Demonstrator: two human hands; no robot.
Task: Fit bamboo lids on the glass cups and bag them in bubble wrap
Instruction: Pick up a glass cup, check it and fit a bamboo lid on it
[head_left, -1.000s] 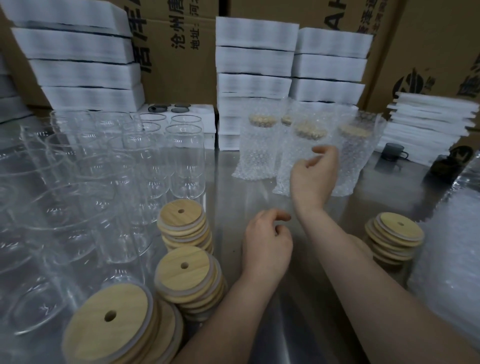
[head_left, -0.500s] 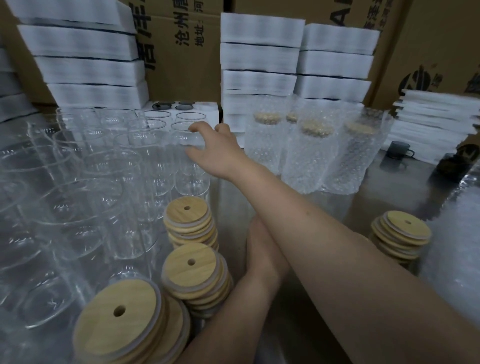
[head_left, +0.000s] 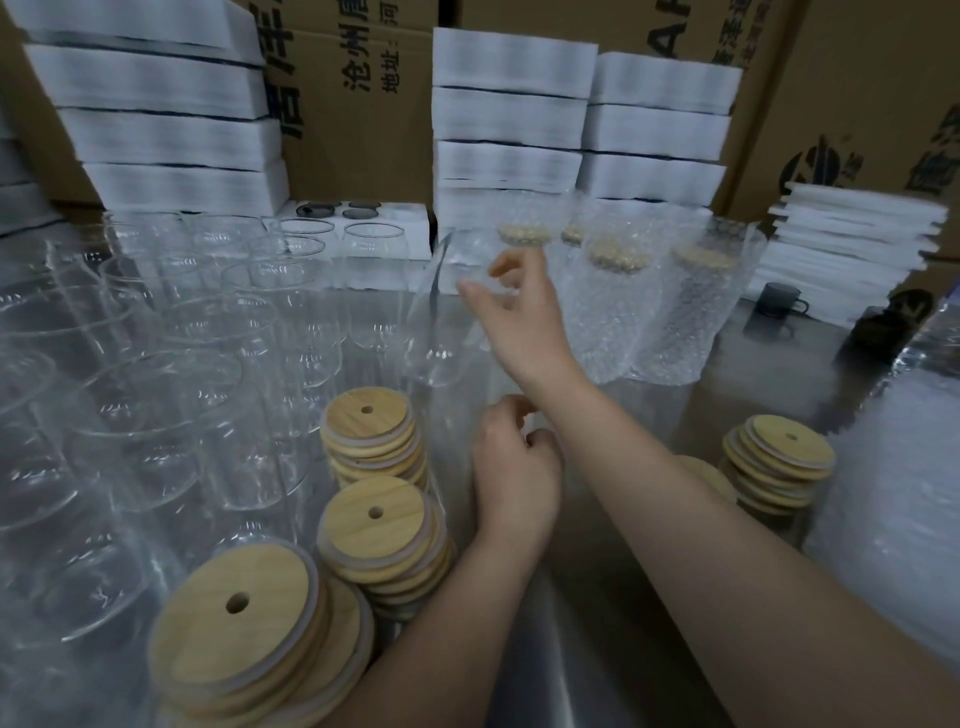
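Note:
My right hand (head_left: 524, 327) pinches a clear glass cup (head_left: 439, 332) near its rim and holds it tilted above the steel table (head_left: 587, 649), just right of the crowd of empty glass cups (head_left: 171, 338). Its thumb and fingers curl round the glass wall. My left hand (head_left: 514, 467) hovers below the right wrist, fingers loosely curled, holding nothing. Three stacks of bamboo lids (head_left: 376, 519) stand left of my left arm, and another lid stack (head_left: 784, 452) is at the right. Several lidded cups in bubble wrap bags (head_left: 618, 317) stand behind my right hand.
A pile of bubble wrap bags (head_left: 898, 467) fills the right edge. White foam stacks (head_left: 509, 114) and cardboard boxes (head_left: 358, 119) wall off the back. A small dark mug (head_left: 776, 301) sits at the back right.
My right hand swung from the bagged cups to the empty glasses, took hold of one and has drawn it rightward, tilted. My left hand has stayed in place.

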